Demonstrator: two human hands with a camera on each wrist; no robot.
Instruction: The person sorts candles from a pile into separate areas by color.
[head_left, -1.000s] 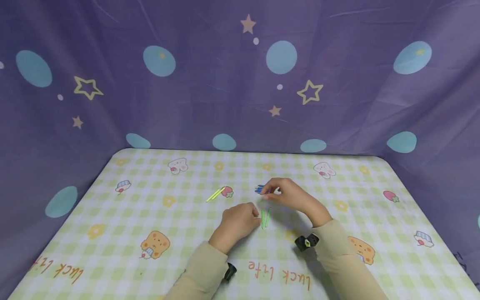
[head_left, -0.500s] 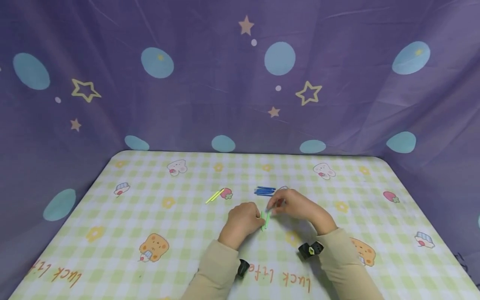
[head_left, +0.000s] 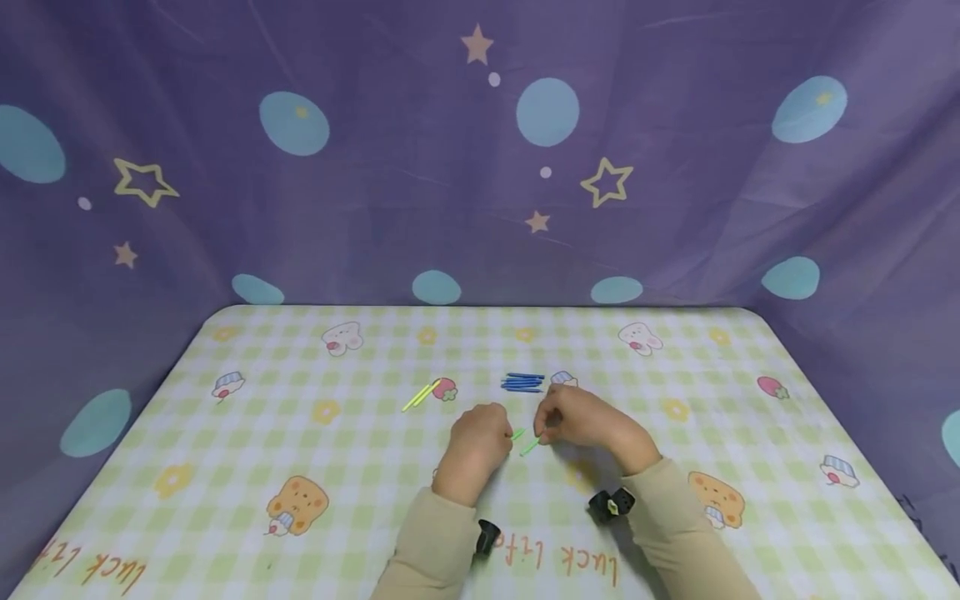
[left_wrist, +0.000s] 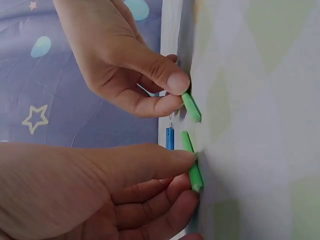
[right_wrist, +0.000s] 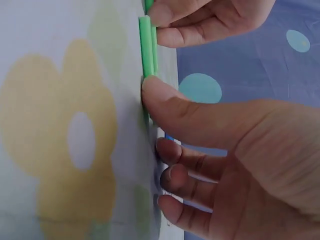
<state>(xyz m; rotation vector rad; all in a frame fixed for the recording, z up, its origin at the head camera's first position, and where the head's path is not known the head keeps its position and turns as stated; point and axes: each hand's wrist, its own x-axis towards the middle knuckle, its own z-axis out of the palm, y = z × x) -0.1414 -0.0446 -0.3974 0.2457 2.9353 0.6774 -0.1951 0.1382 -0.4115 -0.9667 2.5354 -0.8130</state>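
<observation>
Two short green plastic sticks lie low over the tabletop, one at each hand. My left hand [head_left: 478,442] pinches one green stick [left_wrist: 194,172] between thumb and fingers; both its ends show in the left wrist view. Across from it, my right hand [head_left: 585,419] pinches the other green stick [right_wrist: 146,47] by its end, the free end slanting toward the left hand. A small gap separates the sticks in the head view. Behind the hands lies a bundle of several blue sticks [head_left: 522,382]. Left of that are yellow sticks [head_left: 420,396], side by side on the slant.
A checked cloth with cartoon prints covers the table [head_left: 360,467]. A purple curtain [head_left: 450,208] hangs along its back edge and sides. Black wrist cameras, such as the right one [head_left: 611,504], hang under the sleeves near the tabletop.
My right hand has come from the blue sticks toward the front, to a green stick. The green sticks, earlier lying nearly parallel, are now pinched and turned slantwise. The head view has shifted slightly.
</observation>
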